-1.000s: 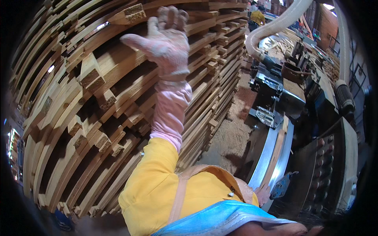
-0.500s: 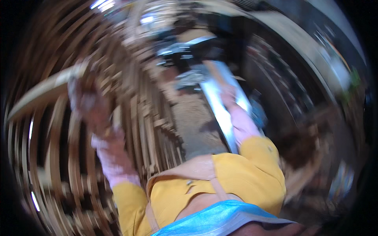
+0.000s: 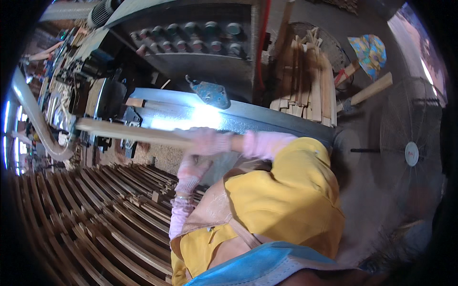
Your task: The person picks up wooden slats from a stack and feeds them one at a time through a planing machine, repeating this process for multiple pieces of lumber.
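Observation:
A long pale wooden strip (image 3: 138,135) reaches from the machine (image 3: 98,97) at the left to my gloved right hand (image 3: 207,140). That hand is closed around the strip's near end, above the edge of the shiny metal table (image 3: 164,102). My left hand (image 3: 192,170), in a pinkish-white glove, is just below and beside the right one. Its fingers look extended toward the right, close under the strip's end; whether they touch the wood is hard to make out. On the table lies a blue patterned object (image 3: 210,94).
Rows of stacked wooden strips (image 3: 109,209) fill the lower left. A panel with several round buttons (image 3: 191,38) stands beyond the table. More cut wood (image 3: 305,81) is piled at the far right, near a large fan (image 3: 410,128). A pale hose (image 3: 36,114) curves at the left.
My view has swung toward the table and machine. My left hand has left the stack, where it gripped a curved wooden strip, and come near my right hand, which now holds a strip.

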Demonstrator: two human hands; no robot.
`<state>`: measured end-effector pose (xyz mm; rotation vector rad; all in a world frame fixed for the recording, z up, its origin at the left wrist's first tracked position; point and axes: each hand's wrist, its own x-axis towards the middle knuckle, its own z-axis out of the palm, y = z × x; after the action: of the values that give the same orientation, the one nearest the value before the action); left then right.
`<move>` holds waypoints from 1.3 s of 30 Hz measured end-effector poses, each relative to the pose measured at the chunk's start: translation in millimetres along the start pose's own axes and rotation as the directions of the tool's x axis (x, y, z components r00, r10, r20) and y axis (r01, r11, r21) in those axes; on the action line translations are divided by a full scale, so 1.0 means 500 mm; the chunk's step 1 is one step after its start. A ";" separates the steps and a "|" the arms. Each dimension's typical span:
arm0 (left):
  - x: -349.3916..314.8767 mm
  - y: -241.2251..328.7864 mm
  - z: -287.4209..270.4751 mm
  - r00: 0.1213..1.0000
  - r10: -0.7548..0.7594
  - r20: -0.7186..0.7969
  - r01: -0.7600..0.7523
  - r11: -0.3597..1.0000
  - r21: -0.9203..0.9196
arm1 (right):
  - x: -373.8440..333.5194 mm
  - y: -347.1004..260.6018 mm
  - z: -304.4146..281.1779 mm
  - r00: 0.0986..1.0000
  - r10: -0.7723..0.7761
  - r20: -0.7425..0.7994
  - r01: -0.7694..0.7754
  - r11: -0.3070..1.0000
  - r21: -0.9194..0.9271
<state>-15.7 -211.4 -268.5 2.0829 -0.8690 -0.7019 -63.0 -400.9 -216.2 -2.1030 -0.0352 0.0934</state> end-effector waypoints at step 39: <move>-0.428 0.353 -0.716 0.050 0.739 -0.672 0.790 0.382 0.479 | 0.241 0.208 0.064 0.926 -0.345 -0.156 0.115 0.649 -0.752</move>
<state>43.6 21.7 115.3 2.5590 -0.0878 1.9859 52.9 -418.8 -328.5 -2.8862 -0.2015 -0.4703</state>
